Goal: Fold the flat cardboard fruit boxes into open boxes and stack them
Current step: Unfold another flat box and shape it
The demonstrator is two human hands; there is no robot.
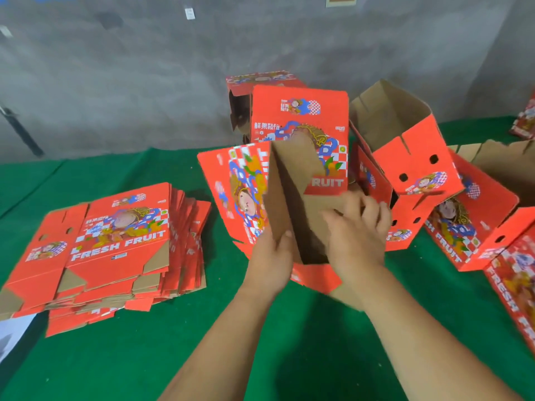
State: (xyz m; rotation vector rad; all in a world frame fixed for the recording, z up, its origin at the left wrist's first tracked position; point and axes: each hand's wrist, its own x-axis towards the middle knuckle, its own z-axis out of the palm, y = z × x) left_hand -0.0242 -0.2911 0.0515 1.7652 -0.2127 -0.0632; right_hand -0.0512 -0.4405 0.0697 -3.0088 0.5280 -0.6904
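A half-folded red fruit box [246, 198] stands in the middle of the green table, its brown inside facing me. My left hand [270, 261] grips the lower edge of its brown flap. My right hand [357, 230] has its fingers curled over another brown flap inside the box. On the left lies a stack of flat red boxes [115, 247] printed FRESH FRUIT. Folded open boxes [405, 157] lie tipped on the right, and another folded box [298, 117] stands behind the one I hold.
The green cloth table [115, 366] fills the foreground. A grey concrete wall [144, 82] rises behind it. More folded boxes [492, 215] crowd the right edge. A white sheet [11, 334] shows at the left edge.
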